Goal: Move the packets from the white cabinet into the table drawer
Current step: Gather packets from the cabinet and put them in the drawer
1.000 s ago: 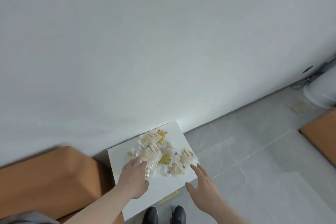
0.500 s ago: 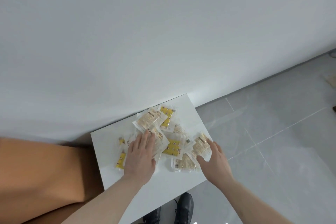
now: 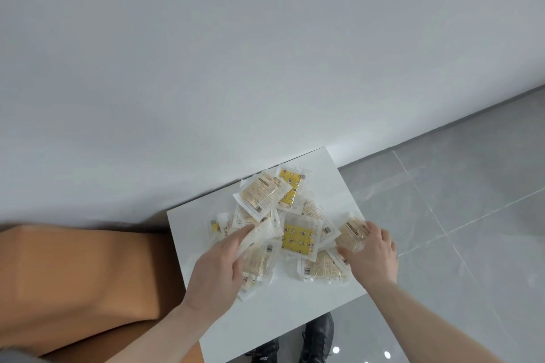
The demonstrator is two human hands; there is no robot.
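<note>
Hands (image 3: 295, 262) gather packets (image 3: 299, 240) mid-cabinet (image 3: 191, 230), bare margins toward each edge

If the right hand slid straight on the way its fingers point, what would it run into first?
The right hand points up and left across the white cabinet top. It already grips a beige packet; next would likely be the yellow-printed packet mid-pile, though overlap makes depth unclear.
</note>
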